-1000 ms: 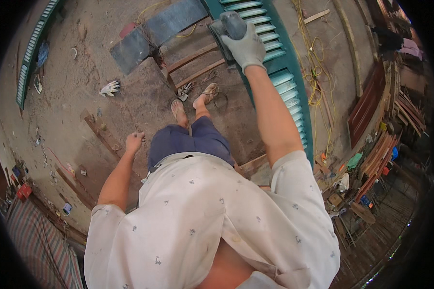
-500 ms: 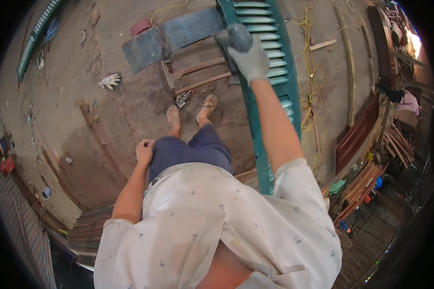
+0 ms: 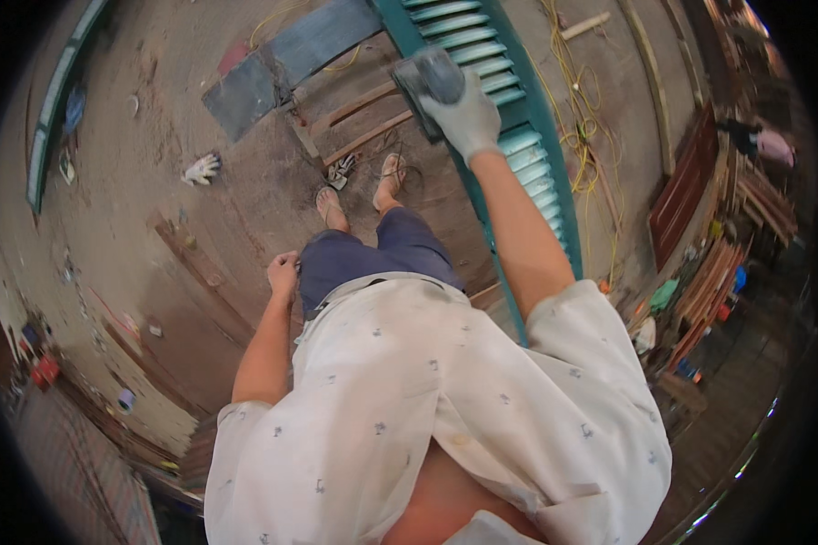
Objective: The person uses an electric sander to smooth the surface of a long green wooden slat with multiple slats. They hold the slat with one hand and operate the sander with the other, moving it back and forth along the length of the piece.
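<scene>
A green louvered shutter [image 3: 533, 179] slants through the upper middle, to the right of my legs. My right hand [image 3: 468, 118], in a pale glove, grips a dark grey palm sander [image 3: 438, 76]. Its flat base lies over the shutter's left stile, beside the slats. Down at my left thigh, my bare left hand [image 3: 284, 275] has its fingers curled; whether anything is inside them is hidden. On the ground past my feet lie a dark glove [image 3: 340, 171] and, farther left, a white glove [image 3: 201, 169].
Beyond my feet are a grey board [image 3: 291, 64] and wooden bars [image 3: 359, 113]. Yellow cord [image 3: 580, 127] tangles right of the shutter. A red-brown panel [image 3: 682, 195] and stacked wood strips [image 3: 704, 295] lie farther right. Another green slatted piece [image 3: 59, 100] stands far left.
My right hand has slid the sander along the shutter's left stile toward me, nearer the middle rail. The whole view has shifted and tilted slightly. My left hand stays by my thigh.
</scene>
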Action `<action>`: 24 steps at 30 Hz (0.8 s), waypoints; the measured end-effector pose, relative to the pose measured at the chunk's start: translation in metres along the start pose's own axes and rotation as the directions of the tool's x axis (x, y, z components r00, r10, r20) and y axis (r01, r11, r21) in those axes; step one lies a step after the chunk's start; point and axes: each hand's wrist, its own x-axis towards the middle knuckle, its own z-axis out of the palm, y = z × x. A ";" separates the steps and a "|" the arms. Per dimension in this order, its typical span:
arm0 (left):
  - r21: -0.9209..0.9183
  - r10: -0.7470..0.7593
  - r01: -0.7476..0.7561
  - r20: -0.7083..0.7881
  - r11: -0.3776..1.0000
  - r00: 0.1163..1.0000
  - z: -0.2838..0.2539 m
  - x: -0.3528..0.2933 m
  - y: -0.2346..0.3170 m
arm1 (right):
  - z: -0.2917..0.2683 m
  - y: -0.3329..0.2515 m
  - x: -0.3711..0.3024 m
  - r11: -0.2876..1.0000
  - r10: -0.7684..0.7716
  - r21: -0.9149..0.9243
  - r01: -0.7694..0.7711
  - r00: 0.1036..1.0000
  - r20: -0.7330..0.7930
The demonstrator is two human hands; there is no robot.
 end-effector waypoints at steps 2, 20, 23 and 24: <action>0.078 0.044 -0.048 0.049 0.996 0.998 0.002 0.018 0.015 | -0.012 0.038 -0.054 0.997 0.078 -0.004 -0.078 0.996 -0.035; 0.282 0.618 -0.959 0.756 -0.011 0.215 0.153 -0.056 0.209 | -0.065 0.245 -0.377 0.817 0.577 -0.037 -0.576 0.814 0.072; 0.259 0.587 -0.925 0.808 -0.279 0.050 0.222 -0.108 0.246 | -0.066 0.259 -0.382 0.834 0.550 -0.095 -0.543 0.833 0.069; 0.283 0.546 -0.897 0.836 -0.340 0.056 0.246 -0.115 0.250 | -0.067 0.260 -0.380 0.844 0.533 -0.116 -0.523 0.843 0.071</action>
